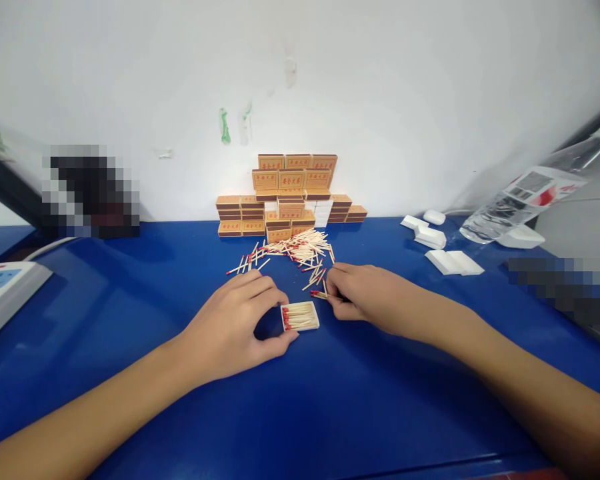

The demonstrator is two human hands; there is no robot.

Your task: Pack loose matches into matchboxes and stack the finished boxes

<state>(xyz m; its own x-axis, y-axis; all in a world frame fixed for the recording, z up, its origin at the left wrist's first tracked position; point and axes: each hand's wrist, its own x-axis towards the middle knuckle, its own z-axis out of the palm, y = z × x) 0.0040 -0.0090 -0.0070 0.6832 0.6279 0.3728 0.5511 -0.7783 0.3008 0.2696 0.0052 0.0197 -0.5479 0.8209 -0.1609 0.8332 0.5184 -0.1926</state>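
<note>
My left hand (pixel 237 323) holds a small white matchbox tray (pixel 317 315) on the blue table, fingers at its far left corner and thumb by its near edge. Inside the tray lies a layer of red-tipped matches (pixel 300 318), heads towards the left. Just right of the tray, my right hand (pixel 360 292) is closed in a pinch on a few matches (pixel 319 294), their red heads pointing left. Beyond both hands spreads a loose heap of matches (pixel 307 247), with several strays around its near side.
Stacked orange matchboxes (pixel 293 181) stand against the wall behind the heap. Several white trays (pixel 430 237) lie at the right, near a tilted clear plastic bottle (pixel 500 207). At the left edge is a white power strip (pixel 17 293). Two blurred-out objects flank the table.
</note>
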